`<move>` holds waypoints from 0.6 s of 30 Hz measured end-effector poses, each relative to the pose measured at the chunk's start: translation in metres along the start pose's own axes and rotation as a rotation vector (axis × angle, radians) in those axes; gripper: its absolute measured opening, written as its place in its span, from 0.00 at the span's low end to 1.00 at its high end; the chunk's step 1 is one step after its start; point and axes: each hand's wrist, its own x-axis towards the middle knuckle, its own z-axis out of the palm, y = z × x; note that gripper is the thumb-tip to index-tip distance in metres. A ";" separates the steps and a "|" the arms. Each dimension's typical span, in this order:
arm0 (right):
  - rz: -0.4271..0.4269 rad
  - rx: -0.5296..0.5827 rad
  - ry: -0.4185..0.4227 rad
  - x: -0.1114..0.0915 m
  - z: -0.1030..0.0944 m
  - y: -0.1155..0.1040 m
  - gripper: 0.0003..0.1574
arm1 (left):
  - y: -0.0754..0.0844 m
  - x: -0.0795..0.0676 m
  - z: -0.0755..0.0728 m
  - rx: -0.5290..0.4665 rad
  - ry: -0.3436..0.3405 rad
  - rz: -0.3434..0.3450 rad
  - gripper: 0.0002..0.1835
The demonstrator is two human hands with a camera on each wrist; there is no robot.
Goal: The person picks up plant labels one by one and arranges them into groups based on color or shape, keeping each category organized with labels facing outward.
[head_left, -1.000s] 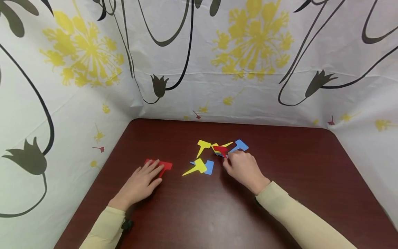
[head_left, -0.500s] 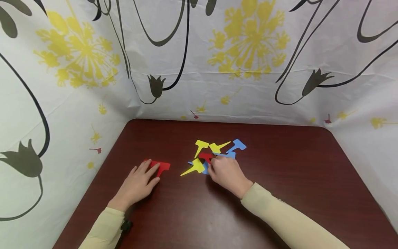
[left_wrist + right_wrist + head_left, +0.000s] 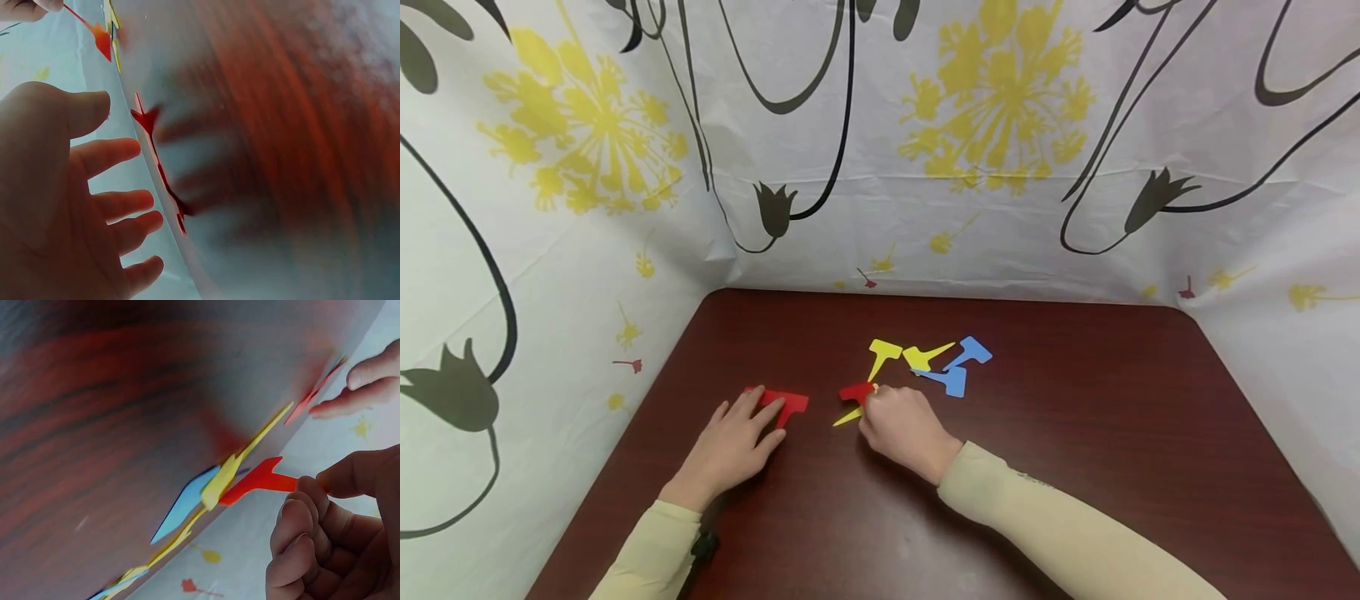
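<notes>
My right hand (image 3: pixel 906 425) pinches a red T-shaped plant label (image 3: pixel 855 393) by its thin stem, between thumb and fingertips. The label is raised off the table, over a yellow plant label (image 3: pixel 847 418) that the hand partly covers. Beside that yellow one, in the right wrist view, lies a blue plant label (image 3: pixel 187 503); the hand hides it in the head view. My left hand (image 3: pixel 730 450) has its fingers spread over red plant labels (image 3: pixel 793 403) lying at the left. The fingers partly cover these, so how many there are I cannot tell.
Behind the right hand lie two yellow labels (image 3: pixel 886 347) and two blue labels (image 3: pixel 955 382), some touching. The dark brown table (image 3: pixel 1075 400) has rounded far corners. Flower-printed white cloth (image 3: pixel 880 225) stands along its back and sides.
My right hand has carried the red label leftward, from the far yellow and blue labels to above the nearer yellow one. A blue label behind it now shows. The left hand stays in place.
</notes>
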 end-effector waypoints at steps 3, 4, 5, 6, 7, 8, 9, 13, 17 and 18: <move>-0.018 -0.004 -0.022 0.002 0.003 -0.008 0.24 | 0.000 0.000 0.000 0.001 -0.008 -0.004 0.33; -0.024 -0.007 -0.030 0.003 0.004 -0.010 0.24 | 0.000 0.000 0.000 0.002 -0.012 -0.007 0.32; -0.029 -0.007 -0.041 0.004 0.005 -0.013 0.24 | 0.000 0.000 0.000 0.002 -0.016 -0.009 0.32; -0.035 -0.009 -0.049 0.005 0.006 -0.016 0.24 | 0.000 0.000 0.000 -0.002 -0.021 -0.012 0.32; -0.041 -0.010 -0.055 0.006 0.007 -0.018 0.24 | 0.000 0.000 0.000 -0.003 -0.024 -0.015 0.32; -0.046 -0.011 -0.059 0.006 0.008 -0.021 0.24 | 0.000 0.000 0.000 -0.006 -0.027 -0.017 0.32; -0.054 -0.015 -0.061 0.007 0.010 -0.024 0.25 | 0.001 0.000 0.000 -0.009 -0.028 -0.019 0.32; -0.095 -0.037 -0.039 0.010 0.011 -0.035 0.24 | 0.001 0.000 -0.001 -0.011 -0.033 -0.026 0.32; -0.128 -0.011 -0.026 0.011 0.012 -0.041 0.21 | 0.003 0.001 0.000 -0.010 -0.043 -0.031 0.32; -0.132 -0.006 -0.017 0.011 0.013 -0.041 0.19 | 0.003 0.002 0.000 -0.013 -0.044 -0.030 0.32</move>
